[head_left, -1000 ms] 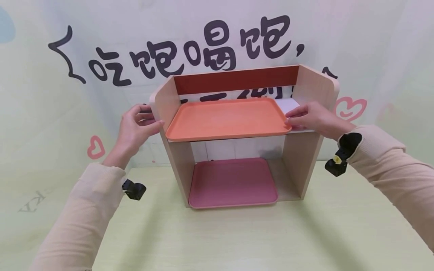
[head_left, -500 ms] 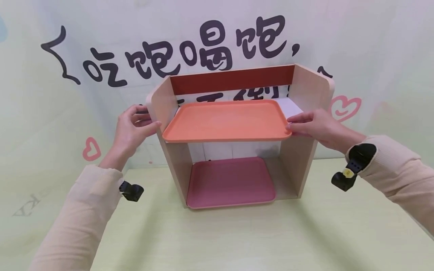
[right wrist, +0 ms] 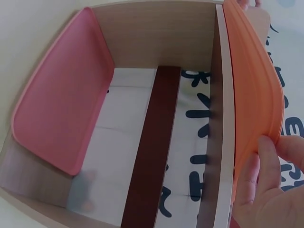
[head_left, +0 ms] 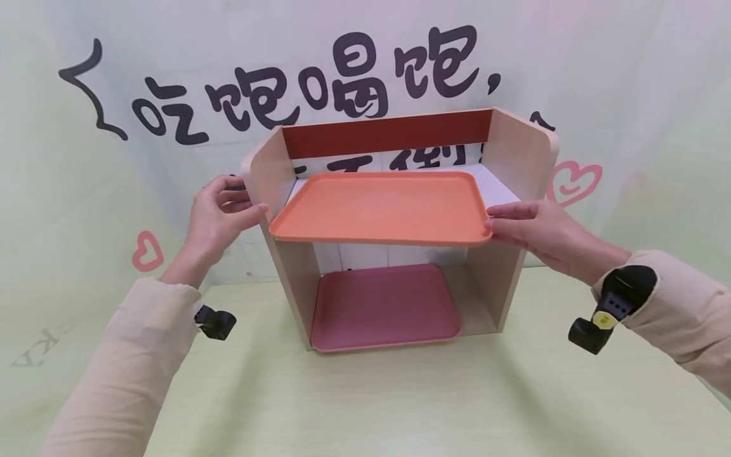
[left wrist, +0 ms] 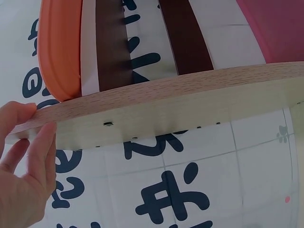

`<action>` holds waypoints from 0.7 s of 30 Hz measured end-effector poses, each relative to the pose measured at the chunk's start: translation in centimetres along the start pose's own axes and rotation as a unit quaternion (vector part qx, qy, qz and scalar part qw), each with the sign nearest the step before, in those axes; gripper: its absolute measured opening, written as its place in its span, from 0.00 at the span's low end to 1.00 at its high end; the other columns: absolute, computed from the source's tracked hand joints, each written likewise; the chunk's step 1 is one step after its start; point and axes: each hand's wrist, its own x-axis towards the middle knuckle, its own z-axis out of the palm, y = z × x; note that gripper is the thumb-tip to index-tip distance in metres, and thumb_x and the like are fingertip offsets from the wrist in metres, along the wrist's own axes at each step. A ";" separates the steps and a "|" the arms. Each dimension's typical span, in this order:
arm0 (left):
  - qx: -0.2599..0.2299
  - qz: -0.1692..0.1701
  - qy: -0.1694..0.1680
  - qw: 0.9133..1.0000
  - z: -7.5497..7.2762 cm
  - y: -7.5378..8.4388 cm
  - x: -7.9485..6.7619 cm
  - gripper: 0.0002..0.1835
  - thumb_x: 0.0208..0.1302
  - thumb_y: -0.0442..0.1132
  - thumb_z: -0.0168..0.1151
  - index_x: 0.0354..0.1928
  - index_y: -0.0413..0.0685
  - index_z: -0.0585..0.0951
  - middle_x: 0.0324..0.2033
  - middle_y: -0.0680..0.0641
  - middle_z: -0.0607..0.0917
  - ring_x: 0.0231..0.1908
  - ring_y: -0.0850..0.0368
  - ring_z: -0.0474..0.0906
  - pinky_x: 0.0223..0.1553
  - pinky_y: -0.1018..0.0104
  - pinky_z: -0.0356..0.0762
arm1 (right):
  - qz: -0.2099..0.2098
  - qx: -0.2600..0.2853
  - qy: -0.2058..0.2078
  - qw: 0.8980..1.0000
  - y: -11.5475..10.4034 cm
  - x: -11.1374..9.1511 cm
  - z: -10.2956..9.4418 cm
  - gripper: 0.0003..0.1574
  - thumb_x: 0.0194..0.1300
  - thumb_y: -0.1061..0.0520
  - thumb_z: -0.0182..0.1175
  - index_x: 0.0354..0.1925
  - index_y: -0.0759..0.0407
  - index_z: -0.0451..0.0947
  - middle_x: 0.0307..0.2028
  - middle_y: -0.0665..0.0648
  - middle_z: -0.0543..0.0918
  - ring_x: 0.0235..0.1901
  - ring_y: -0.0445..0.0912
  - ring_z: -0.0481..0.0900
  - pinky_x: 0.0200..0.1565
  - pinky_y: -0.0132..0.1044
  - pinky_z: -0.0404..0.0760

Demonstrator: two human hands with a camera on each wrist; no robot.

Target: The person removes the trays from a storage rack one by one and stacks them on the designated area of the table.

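One rack (head_left: 520, 155), one orange tray (head_left: 379, 206) mid-frame, one pink tray (head_left: 385, 308) lower centre; lettered backdrop (head_left: 183, 44) behind. Left hand (head_left: 216, 216) grips rack's left side; right hand (head_left: 551, 231) pinches orange tray's edge.

Rack (head_left: 497, 285) on the worktop (head_left: 365, 406), backdrop (head_left: 171, 38) right behind it. Up top, the upper tray (head_left: 379, 207) lies over the shelf (head_left: 494, 185), just beside the left panel (head_left: 271, 172), a strip of shelf showing between it and the right panel (head_left: 520, 149); the rail (head_left: 388, 134) runs across behind. Down below, under that shelf, the lower tray (head_left: 384, 308) sits on the base (head_left: 473, 308), near the left panel again, more base showing on its right. Over to the sides: left hand (head_left: 210, 222) at the left panel's front edge, right hand (head_left: 551, 231) at the upper tray's front right corner.
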 end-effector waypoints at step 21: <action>0.000 0.003 0.000 1.000 0.0 -0.2 0.0 0.30 0.52 0.47 0.63 0.54 0.45 0.65 0.49 0.43 0.73 0.45 0.53 0.74 0.43 0.65 0.74 | 0.002 0.148 -0.012 0.989 0.5 -2.4 1.2 0.40 0.53 0.55 0.63 0.59 0.68 0.61 0.39 0.52 0.82 0.41 0.43 0.79 0.44 0.29 0.75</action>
